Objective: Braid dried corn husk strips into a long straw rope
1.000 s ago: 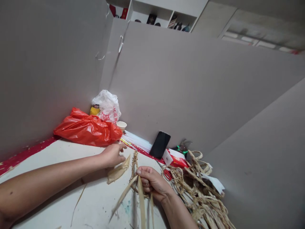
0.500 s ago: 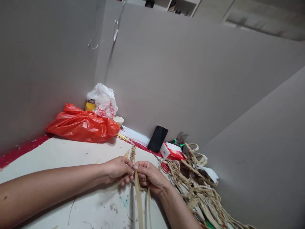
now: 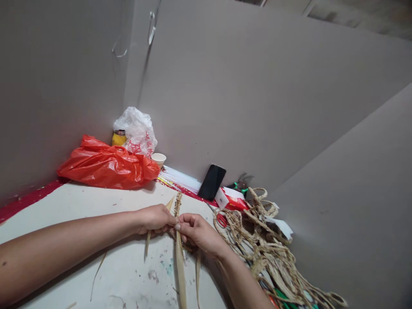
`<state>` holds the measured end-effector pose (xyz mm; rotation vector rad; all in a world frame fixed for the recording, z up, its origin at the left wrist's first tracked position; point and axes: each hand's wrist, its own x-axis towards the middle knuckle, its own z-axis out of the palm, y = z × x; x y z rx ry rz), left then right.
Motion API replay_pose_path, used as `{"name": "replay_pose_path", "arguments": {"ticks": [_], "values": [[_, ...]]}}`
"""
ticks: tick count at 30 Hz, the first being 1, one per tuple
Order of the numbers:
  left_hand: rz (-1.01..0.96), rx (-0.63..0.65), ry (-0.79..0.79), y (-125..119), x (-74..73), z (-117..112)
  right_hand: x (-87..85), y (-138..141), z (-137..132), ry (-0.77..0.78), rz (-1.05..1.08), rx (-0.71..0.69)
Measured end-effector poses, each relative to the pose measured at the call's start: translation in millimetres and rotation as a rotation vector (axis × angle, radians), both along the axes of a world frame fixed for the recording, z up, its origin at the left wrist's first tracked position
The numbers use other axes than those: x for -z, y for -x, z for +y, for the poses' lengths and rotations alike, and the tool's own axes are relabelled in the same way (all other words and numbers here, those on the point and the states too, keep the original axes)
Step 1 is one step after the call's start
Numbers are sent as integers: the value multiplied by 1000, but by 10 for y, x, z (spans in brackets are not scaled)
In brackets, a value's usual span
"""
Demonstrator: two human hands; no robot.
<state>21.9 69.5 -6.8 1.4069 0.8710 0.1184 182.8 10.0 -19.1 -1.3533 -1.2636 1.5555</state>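
My left hand (image 3: pixel 154 219) and my right hand (image 3: pixel 195 231) meet over the white table (image 3: pixel 80 206), fingers pinched together on a braid of dried straw (image 3: pixel 177 204). The braided end sticks up and away from my fingers. Loose flat strips (image 3: pixel 180 268) trail from the pinch toward me across the table. One strip (image 3: pixel 147 246) hangs down under my left hand.
A heap of braided straw rope (image 3: pixel 267 253) lies at the right, with red-handled scissors (image 3: pixel 221 219) beside it. Along the grey partition stand a red plastic bag (image 3: pixel 106 165), a white bag (image 3: pixel 137 131), a yellow jar (image 3: pixel 118 138), a paper cup (image 3: pixel 158 159), a black phone (image 3: pixel 211 182) and pliers (image 3: pixel 240 185).
My left hand came back from the far side with a strip and joined my right hand at the braid. The view has tilted down slightly.
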Motion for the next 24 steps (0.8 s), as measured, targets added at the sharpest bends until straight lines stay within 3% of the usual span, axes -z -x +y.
{"name": "replay_pose_path", "arguments": {"ticks": [6,13,19,21,24], "values": [[-26,46,10,-1,4,1,-11,0,2,-31,-52,-2],[-114,33,-93,-30,51,-46,17,-151,8,5,8,-240],[-156,112,-11,21,-89,37,14,-171,18,30,182,-158],[-91,107,-91,79,-154,133,21,-191,24,50,239,-119],[31,46,-392,186,-201,296,34,-225,33,49,331,-70]]}}
